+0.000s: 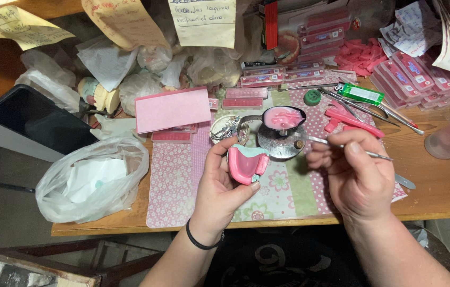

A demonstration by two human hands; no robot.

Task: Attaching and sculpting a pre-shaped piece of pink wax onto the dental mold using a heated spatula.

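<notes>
The left hand [224, 183] is curled around a pink wax denture plate on a pale green mould [247, 163]. The fingers and thumb wrap its sides, so it sits tipped up toward the person's eyes. Held that way, the hollow pink part faces up and is easy to see and reach. It is over the front of the table, above the flowery mat [174, 186].

The right hand [355, 175] is closed around a thin metal tool [336, 144]. It holds it like a pencil, pinched near the middle. One end sticks out to the right. The other end points left toward a small metal burner stand [281, 141], just behind the plate. A metal spoon [283, 118] full of soft pink wax sits over that stand, likely so the wax stays warm. The tool tip seems to be near the spoon, but it is too thin to tell if it touches.

A green lighter [362, 94] and some long metal tools [379, 109] lie to the right, close enough to grab. A stack of pink wax sheets [172, 109] lies on the left. Boxes of little teeth [405, 74] are piled at the back. A white plastic bag [95, 178] sits at the left edge, beside a dark phone [36, 119].
</notes>
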